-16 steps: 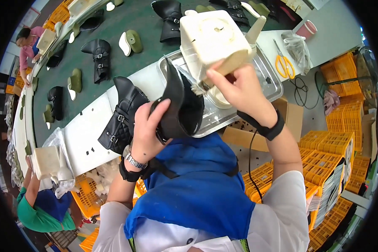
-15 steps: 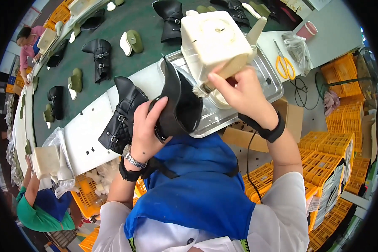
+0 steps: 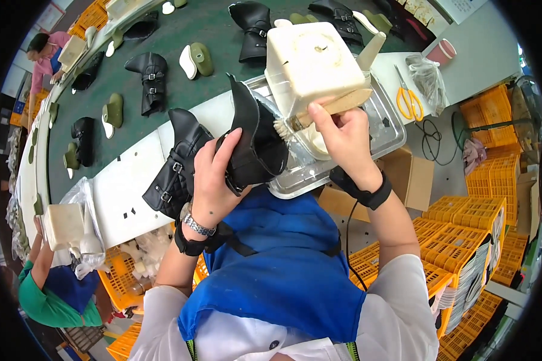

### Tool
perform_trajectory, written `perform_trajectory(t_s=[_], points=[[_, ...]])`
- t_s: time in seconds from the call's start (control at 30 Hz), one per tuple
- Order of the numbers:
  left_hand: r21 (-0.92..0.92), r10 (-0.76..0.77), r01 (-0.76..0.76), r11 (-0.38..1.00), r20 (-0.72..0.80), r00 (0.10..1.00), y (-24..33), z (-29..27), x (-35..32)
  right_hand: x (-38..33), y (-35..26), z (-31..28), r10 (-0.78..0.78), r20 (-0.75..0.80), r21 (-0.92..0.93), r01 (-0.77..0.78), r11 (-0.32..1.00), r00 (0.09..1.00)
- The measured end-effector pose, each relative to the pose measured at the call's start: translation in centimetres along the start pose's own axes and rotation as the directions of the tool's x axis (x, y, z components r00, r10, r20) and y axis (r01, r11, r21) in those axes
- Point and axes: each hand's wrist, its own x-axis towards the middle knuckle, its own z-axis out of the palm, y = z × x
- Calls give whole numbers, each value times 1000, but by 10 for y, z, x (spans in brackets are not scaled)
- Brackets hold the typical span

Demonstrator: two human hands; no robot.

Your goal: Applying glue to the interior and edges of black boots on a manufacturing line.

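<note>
My left hand (image 3: 214,174) is closed round a black boot upper (image 3: 256,153), its open top facing right. My right hand (image 3: 346,132) pinches the wooden handle of a brush (image 3: 331,104). The pale bristles sit at the upper's open edge; whether they touch it I cannot tell. Just left of my left hand lies a black buckled boot (image 3: 177,165) on the white table edge. Beyond my right hand a cream plastic container (image 3: 313,60) stands in a metal tray (image 3: 394,135), with a round white opening low on it, partly behind my fingers.
A green conveyor belt (image 3: 126,141) carries black boots (image 3: 152,81) and olive shoe lasts with white soles (image 3: 197,59). Orange-handled scissors (image 3: 409,103) and a plastic bag (image 3: 426,81) lie right of the tray. Yellow crates (image 3: 457,228) stack at right. Two co-workers stand at left.
The brush bristles have shifted slightly left along the boot upper's edge, and my right hand has dropped a little. My left hand keeps its hold. The whole view has shifted slightly.
</note>
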Motion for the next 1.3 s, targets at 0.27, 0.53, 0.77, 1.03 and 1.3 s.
perform_trajectory(t_s=[0.27, 0.53, 0.77, 1.03, 1.3], points=[[-14, 12, -12, 1000, 20, 1000, -4, 0, -1, 8, -2, 3, -281, 27, -183, 281, 942, 959], [169, 44, -28, 985, -90, 995, -10, 1, -1, 2, -11, 0, -219, 214, -156, 254, 955, 952], [180, 66, -36, 983, -167, 984, -8, 0, 3, 9, -14, 12, -313, 199, -74, 333, 940, 929], [487, 217, -68, 871, -256, 942, -27, 7, 1, -6, -21, 10, 82, 366, 65, -113, 991, 927], [444, 235, -93, 891, -275, 932, -22, 8, -5, -7, -1, 7, -72, 237, -45, 85, 995, 969]])
